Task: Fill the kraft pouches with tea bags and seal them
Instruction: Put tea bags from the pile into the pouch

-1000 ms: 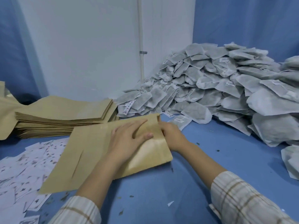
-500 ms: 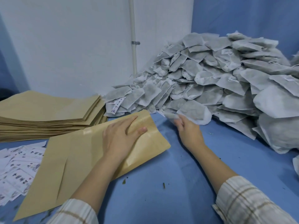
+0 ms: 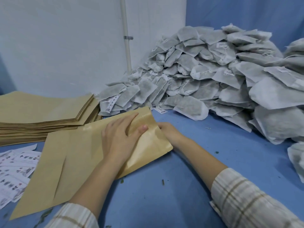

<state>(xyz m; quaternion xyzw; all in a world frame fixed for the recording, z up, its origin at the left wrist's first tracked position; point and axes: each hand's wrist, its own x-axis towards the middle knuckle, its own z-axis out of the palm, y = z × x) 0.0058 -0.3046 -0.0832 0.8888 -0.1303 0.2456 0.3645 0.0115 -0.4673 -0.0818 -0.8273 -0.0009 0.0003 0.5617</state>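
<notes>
A flat kraft pouch [image 3: 79,153] lies on the blue table [image 3: 213,145] in front of me, its mouth pointing toward the tea bags. My left hand [image 3: 120,139] presses down on the pouch near the mouth, fingers straight and thumb spread. My right hand [image 3: 169,132] sits at the pouch's mouth; its fingers are hidden behind the pouch edge, so any tea bag in them is out of sight. A big heap of grey-white tea bags [image 3: 213,76] is piled against the wall behind and to the right.
A stack of empty kraft pouches [image 3: 41,116] lies at the left. Printed paper labels [image 3: 14,167] are spread at the left front. A white pipe [image 3: 125,38] runs up the wall. More tea bags [image 3: 297,158] sit at the right edge. Tea crumbs dot the table.
My right hand reached out to the foot of the tea bag heap, then came back to the pouch's mouth. My left hand stayed pressed on the pouch.
</notes>
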